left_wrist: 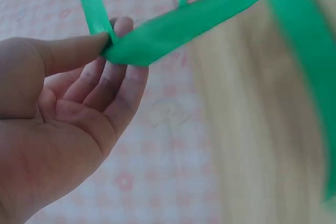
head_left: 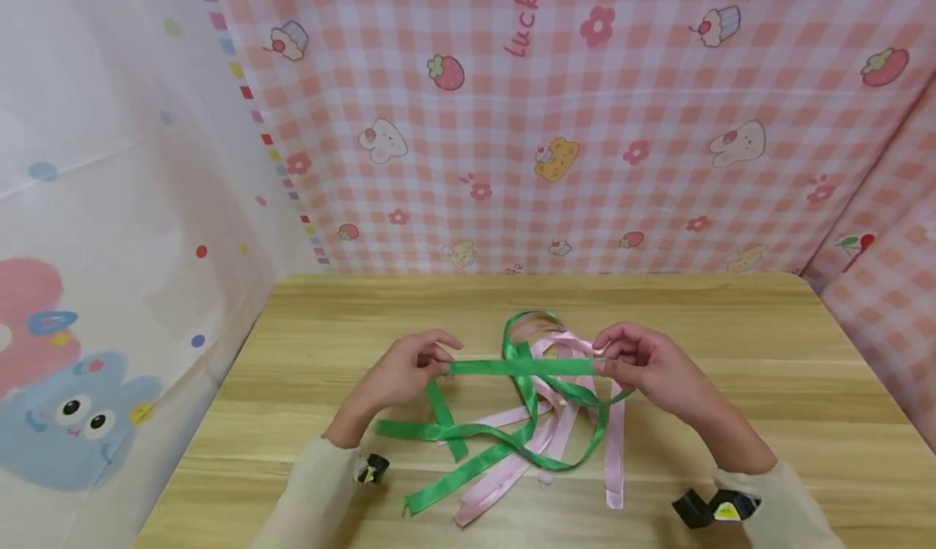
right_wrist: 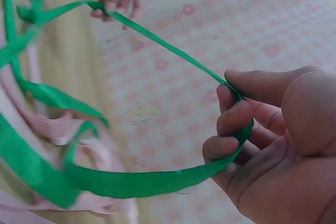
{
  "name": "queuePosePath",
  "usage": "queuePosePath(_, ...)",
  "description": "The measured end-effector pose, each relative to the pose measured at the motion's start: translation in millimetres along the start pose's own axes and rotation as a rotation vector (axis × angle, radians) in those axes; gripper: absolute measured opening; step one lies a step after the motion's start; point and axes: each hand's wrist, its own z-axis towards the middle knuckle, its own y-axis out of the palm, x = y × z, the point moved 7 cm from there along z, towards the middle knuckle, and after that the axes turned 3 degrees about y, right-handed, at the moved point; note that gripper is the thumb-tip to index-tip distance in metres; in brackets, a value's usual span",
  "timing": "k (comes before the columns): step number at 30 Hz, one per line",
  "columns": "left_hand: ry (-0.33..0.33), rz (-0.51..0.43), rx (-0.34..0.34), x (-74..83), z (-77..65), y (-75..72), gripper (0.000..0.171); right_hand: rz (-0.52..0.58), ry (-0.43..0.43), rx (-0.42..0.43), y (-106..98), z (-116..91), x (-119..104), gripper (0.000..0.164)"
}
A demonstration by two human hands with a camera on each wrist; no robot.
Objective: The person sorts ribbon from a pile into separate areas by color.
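A length of green satin ribbon (head_left: 522,367) stretches straight between both hands above the table. My left hand (head_left: 405,368) pinches it between thumb and fingertips, and a short piece hangs down from that pinch. At the other side my right hand (head_left: 651,366) pinches the ribbon with thumb and forefinger; in the right wrist view the green ribbon (right_wrist: 152,183) also passes through its curled fingers and loops away. Beneath the stretched part, more green ribbon lies in loops across a tangle of pink satin ribbon (head_left: 616,460).
The wooden table (head_left: 307,313) carries the ribbon pile near its middle. Behind it hangs a pink checked cloth (head_left: 497,127), with a white printed cloth (head_left: 146,192) at the left. Black wrist straps (head_left: 373,469) show at both sleeves.
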Motion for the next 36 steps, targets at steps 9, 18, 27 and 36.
queuePosePath(9, 0.022, 0.072, -0.003, 7.2, -21.4, -37.1, 0.035, -0.006, -0.109, 0.024, -31.9, -15.7, -28.9, 0.015)
queuePosePath(18, -0.027, -0.008, -0.044, -0.9, -39.6, -59.4, 0.029, -0.052, -0.142, 0.028, -52.7, -30.0, -34.9, 0.018)
queuePosePath(27, 0.014, -0.233, 0.014, -16.5, -52.7, -81.2, 0.033, -0.105, -0.092, 0.024, -75.6, -47.0, -23.6, 0.016)
queuePosePath(36, -0.024, -0.295, 0.076, -33.5, -66.1, -100.8, 0.031, -0.071, -0.143, 0.015, -98.0, -55.9, -12.4, 0.025)
